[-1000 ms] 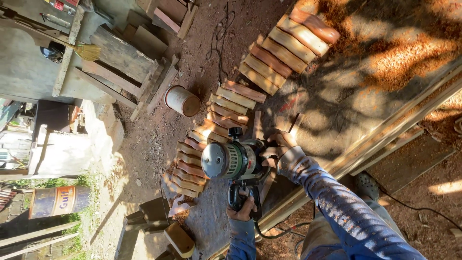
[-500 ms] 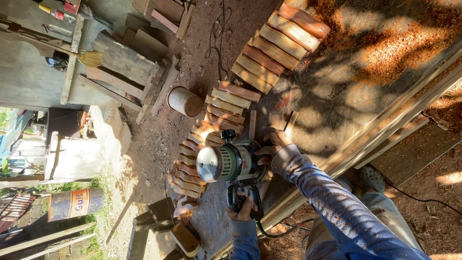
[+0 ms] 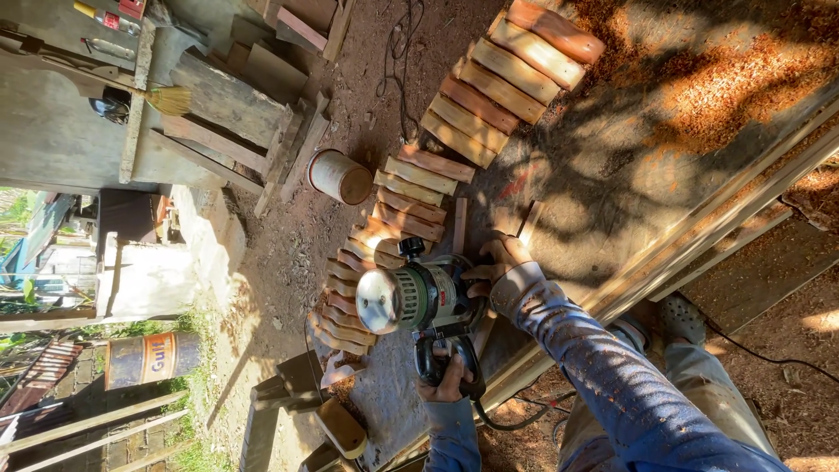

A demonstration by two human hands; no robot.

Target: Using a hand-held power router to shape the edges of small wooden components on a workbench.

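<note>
Sliding a little toward the person since a moment ago, the green power tool (image 3: 418,297) is sitting on the worktop (image 3: 612,183), right hand (image 3: 447,382) clamped on its rear handle, left hand (image 3: 495,267) gripping its front. Many short boards (image 3: 454,140) are lying cut in rows; the blade and workpiece are staying hidden beneath the tool.

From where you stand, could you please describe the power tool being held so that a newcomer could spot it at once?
Find the long sunlit workbench edged with rows of short wooden blocks. At its near end, between the left hand and the right hand, sits the green-bodied handheld power tool. Its round silver end cap is the only shiny metal among the wood.
</note>
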